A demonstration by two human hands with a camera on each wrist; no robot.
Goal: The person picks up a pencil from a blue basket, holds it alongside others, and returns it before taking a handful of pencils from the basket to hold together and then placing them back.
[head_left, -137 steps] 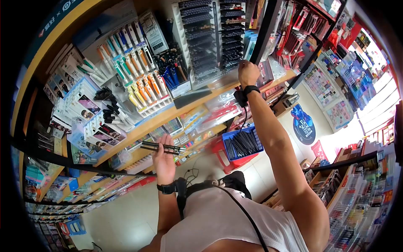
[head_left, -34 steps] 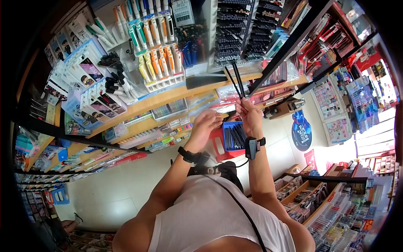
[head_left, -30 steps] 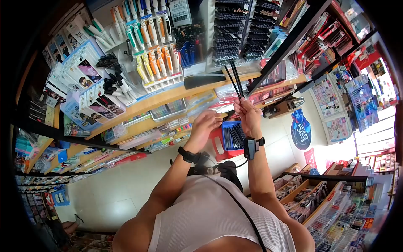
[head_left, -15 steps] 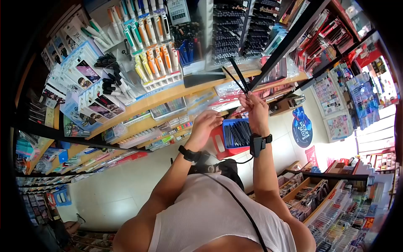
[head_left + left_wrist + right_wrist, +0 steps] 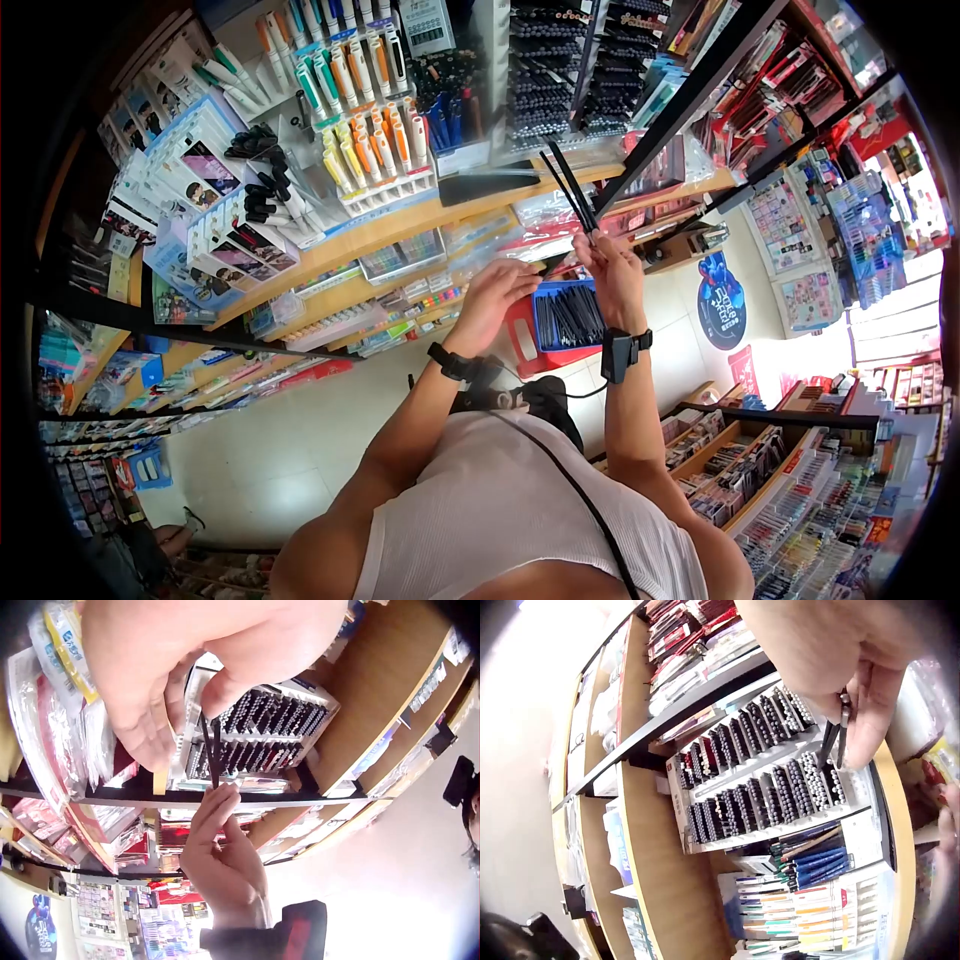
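My right hand [image 5: 612,270] pinches the lower ends of two or so slim black sticks, like pens or pencils [image 5: 572,190], which point up toward the rack [image 5: 545,85] of dark pencils. In the right wrist view the sticks [image 5: 829,741] stick out between thumb and fingers, in front of the rack [image 5: 761,795]. To the left, my left hand [image 5: 497,300] hovers with relaxed, slightly bent fingers and nothing visible in them. The left wrist view shows its thumb and fingers apart, above the right hand [image 5: 225,862]. Below the hands is a blue basket [image 5: 540,335] of black sticks.
The basket rests on a red stool [image 5: 520,340]. A wooden shelf edge [image 5: 375,240] runs before the hands, with marker displays [image 5: 375,150] and white boxes [image 5: 235,240] at left. A black post [image 5: 690,100] stands right of the rack.
Several seconds ago my left hand held several black sticks and my right hand was at the rack; now the right hand holds sticks. Over the last second it has shifted slightly right, the sticks' angle changing.
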